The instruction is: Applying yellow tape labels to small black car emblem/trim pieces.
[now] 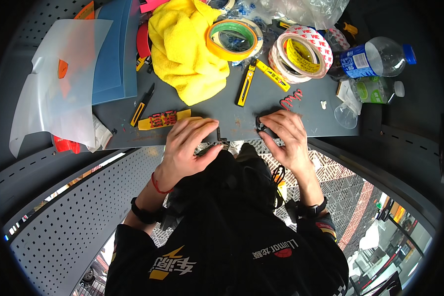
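At the front edge of a grey bench top (pixel 236 124), my left hand (pixel 190 146) is curved, with a small black L-shaped piece (pixel 219 135) at its fingertips. Whether the fingers grip that piece is not clear. My right hand (pixel 286 138) pinches a small round black object (pixel 260 124) between thumb and fingers at the bench edge. Just beyond my left hand lies a yellow strip with red and black pieces (pixel 162 119), partly under the fingers. A utility knife (pixel 143 105) lies left of it. A red coiled strip (pixel 291 99) lies beyond my right hand.
A yellow cloth (pixel 188 51), a green-and-orange tape roll (pixel 232 40) and white-red tape rolls (pixel 307 51) cover the back. Two yellow cutter items (pixel 246 83) lie mid-bench. Plastic bottles (pixel 384 57) stand right, lying sideways; translucent sheets (pixel 59 96) are left.
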The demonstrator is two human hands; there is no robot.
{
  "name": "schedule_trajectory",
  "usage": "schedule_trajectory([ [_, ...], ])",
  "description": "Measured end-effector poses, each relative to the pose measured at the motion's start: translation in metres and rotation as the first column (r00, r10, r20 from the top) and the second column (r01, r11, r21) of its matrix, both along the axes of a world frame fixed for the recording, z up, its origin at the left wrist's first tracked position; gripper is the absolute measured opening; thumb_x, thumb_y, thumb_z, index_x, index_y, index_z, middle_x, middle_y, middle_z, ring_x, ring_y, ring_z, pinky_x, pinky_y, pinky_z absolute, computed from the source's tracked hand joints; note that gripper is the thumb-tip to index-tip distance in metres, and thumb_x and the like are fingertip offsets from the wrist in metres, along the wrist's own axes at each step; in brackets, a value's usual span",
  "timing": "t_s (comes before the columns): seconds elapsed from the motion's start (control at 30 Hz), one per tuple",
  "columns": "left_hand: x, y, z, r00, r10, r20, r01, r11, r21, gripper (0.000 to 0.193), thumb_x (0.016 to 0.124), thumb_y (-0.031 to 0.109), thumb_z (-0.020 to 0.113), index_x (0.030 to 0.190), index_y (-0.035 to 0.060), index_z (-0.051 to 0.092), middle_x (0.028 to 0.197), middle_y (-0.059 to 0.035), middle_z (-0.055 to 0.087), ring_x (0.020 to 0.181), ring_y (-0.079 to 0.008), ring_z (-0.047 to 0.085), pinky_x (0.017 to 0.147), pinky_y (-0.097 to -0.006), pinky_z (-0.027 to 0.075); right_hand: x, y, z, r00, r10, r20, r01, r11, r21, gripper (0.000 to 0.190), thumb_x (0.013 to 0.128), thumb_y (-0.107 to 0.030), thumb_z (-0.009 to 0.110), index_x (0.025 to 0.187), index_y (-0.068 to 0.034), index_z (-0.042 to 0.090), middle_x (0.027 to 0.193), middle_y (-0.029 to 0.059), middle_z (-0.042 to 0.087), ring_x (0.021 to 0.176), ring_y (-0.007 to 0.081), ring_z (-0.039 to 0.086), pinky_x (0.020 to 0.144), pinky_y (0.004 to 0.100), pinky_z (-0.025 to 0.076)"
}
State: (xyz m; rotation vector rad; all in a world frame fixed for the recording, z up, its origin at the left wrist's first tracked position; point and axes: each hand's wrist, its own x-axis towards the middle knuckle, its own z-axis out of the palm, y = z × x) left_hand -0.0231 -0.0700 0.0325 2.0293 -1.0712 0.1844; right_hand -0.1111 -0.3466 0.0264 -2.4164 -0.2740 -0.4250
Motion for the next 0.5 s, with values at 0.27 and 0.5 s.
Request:
schedule_trajectory([
  [0.27, 0.006, 0.006, -0.002, 0.987, 0.014, -0.159, -0.035, 0.991, -0.126, 0.033, 0.082, 0.004, 0.082, 0.112, 0.0002, 0.068, 0.105, -0.0153, 0.071, 0.09, -0.0322, 0.069, 0.081, -0.0414, 0.056, 0.012, 0.017, 0.021, 0.996, 0.063, 0.063, -0.065, 0.997, 0.039, 0.032, 0.081, -0.01, 0.085, 0.112, -0.007, 0.079, 0.102, 0.005, 0.07, 0.099, 0.0263, 0.065, 0.087, 0.0407, 0.054],
  [0.5, 0.008, 0.018, -0.001, 0.995, -0.055, -0.079, 0.046, 0.994, -0.103, 0.021, 0.076, 0.003, 0.083, 0.085, 0.0012, 0.064, 0.087, -0.0127, 0.065, 0.074, -0.0301, 0.064, 0.068, -0.0385, 0.053, 0.064, 0.065, 0.033, 0.944, 0.329, -0.034, -0.33, 0.94, -0.085, 0.041, 0.08, -0.009, 0.077, 0.121, -0.008, 0.079, 0.095, 0.0039, 0.062, 0.094, 0.0244, 0.06, 0.084, 0.0386, 0.052],
])
